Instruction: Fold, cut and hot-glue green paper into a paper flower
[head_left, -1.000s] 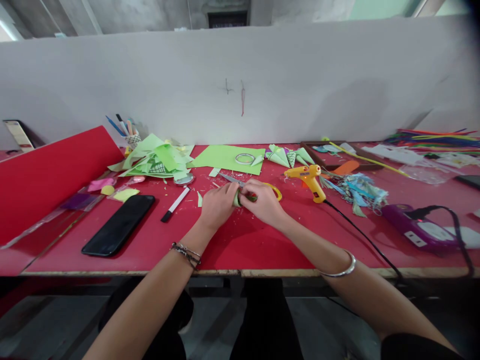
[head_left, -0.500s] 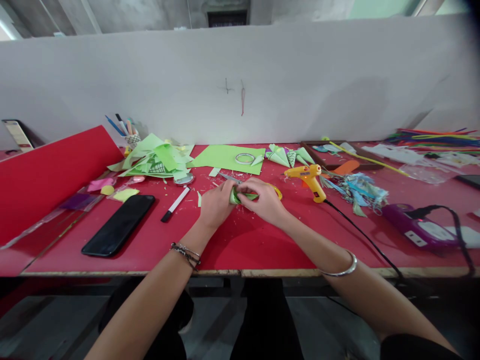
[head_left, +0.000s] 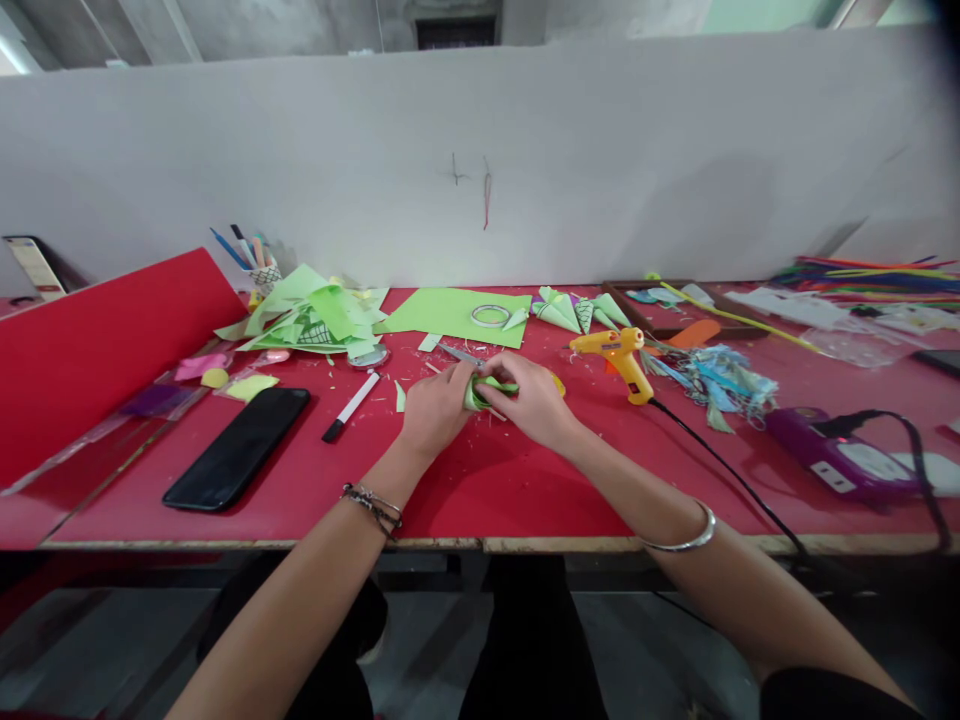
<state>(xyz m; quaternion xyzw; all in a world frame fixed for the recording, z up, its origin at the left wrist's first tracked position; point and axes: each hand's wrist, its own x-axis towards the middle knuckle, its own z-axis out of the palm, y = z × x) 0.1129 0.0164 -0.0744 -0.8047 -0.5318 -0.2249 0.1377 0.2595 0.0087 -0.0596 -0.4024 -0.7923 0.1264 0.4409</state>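
Observation:
Between my two hands is a piece of green paper, curled or rolled, partly hidden by the fingers. My left hand is closed around its left side. My right hand pinches its right part with thumb and fingers. Just behind the hands lie scissors, blades toward the left; a yellow handle shows past my right hand. A flat green paper sheet with a roll of tape on it lies farther back. Several green paper cones rest to its right.
A yellow glue gun stands at right, its black cord running to a purple power strip. At left are a black phone, a marker, a heap of green paper scraps and a red board. Blue tassels lie at right.
The fingers have shifted slightly on the green paper, and a bit more of it shows between my hands. Other things stay in place.

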